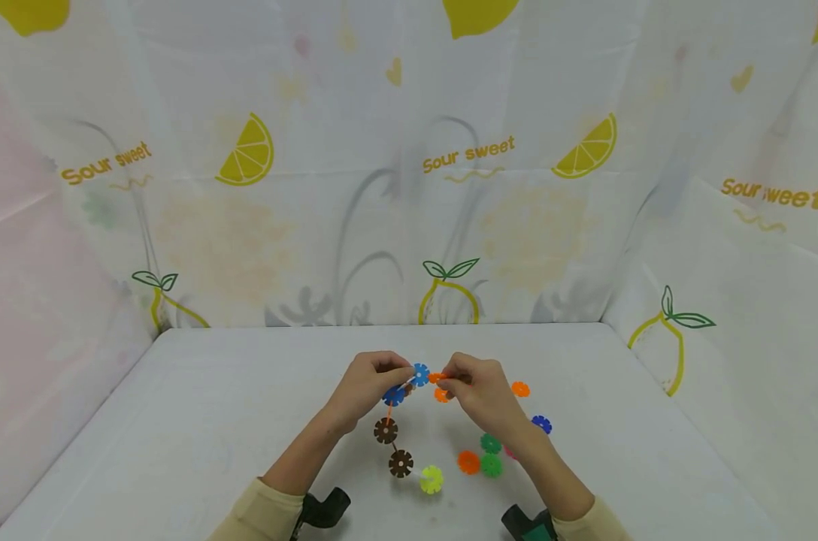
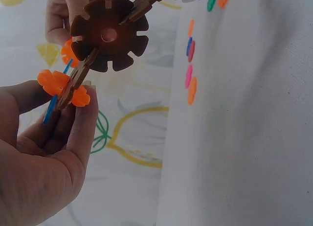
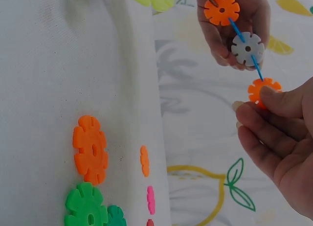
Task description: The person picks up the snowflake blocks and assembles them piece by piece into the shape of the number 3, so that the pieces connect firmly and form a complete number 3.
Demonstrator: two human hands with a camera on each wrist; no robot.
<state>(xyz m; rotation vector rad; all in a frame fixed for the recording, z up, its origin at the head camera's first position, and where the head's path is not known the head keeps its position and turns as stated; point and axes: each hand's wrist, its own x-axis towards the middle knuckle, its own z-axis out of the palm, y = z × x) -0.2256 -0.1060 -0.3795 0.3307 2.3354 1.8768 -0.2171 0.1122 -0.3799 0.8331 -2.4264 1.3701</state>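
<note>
Slotted plastic snowflake discs, linked edge to edge, form a chain running between both hands above the table. My left hand (image 1: 367, 385) pinches the chain around a blue disc (image 1: 393, 396), beside an orange disc (image 2: 51, 81). Two brown discs (image 1: 385, 430) and a yellow-green disc (image 1: 432, 479) hang from this part. With thumb and fingers, my right hand (image 1: 482, 387) pinches an orange disc (image 3: 264, 89) at the chain's other end. A thin blue disc, seen edge-on, joins it to a grey-white disc (image 3: 248, 49) in the right wrist view.
On the table's right side lie loose discs: orange (image 1: 468, 462), light green (image 1: 492, 466), teal green (image 1: 490, 443), blue (image 1: 541, 424) and another orange one (image 1: 520, 388). My right forearm partly covers a pink disc. A lemon-printed curtain (image 1: 355, 225) borders the table's back.
</note>
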